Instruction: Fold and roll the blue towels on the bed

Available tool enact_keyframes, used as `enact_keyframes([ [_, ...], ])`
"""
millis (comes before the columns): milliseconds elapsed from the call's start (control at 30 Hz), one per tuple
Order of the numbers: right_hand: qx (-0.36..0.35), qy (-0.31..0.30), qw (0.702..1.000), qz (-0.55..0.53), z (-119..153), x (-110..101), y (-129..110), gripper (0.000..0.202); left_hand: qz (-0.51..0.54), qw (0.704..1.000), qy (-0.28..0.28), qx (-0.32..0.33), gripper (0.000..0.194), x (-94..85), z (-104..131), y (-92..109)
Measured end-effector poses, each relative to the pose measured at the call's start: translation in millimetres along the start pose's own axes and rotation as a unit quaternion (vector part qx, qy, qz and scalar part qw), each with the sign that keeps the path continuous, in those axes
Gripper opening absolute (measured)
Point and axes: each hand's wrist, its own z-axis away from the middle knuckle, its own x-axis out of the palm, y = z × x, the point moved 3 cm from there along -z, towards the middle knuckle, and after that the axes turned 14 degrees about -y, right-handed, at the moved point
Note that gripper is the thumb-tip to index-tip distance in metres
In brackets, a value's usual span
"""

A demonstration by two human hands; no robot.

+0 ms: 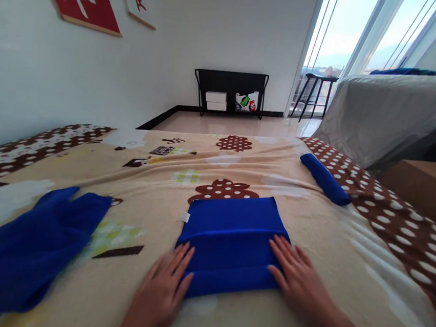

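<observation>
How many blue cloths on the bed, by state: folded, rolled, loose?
Folded, under both hands: 1, the folded cloth
Rolled: 1, the rolled cloth
Loose heap: 1, the loose cloth
Total: 3

Folded towel (230, 236) on the bed (277, 190) before me, my left hand (161, 292) and right hand (299, 279) on its near corners, loose towel (28, 248) far left, rolled towel (326, 179) behind right.

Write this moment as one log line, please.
left hand: flat on folded towel near edge | right hand: flat on same towel | rolled towel: far right | loose towel: left
</observation>
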Motion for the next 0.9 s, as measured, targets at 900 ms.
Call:
enact_keyframes([
  [900, 0.046, -0.027, 0.998, -0.042, -35.7, -12.6, 38.7, 0.053, 0.029, 0.999, -0.019, -0.026, 0.048, -2.1, -40.8, -23.8],
])
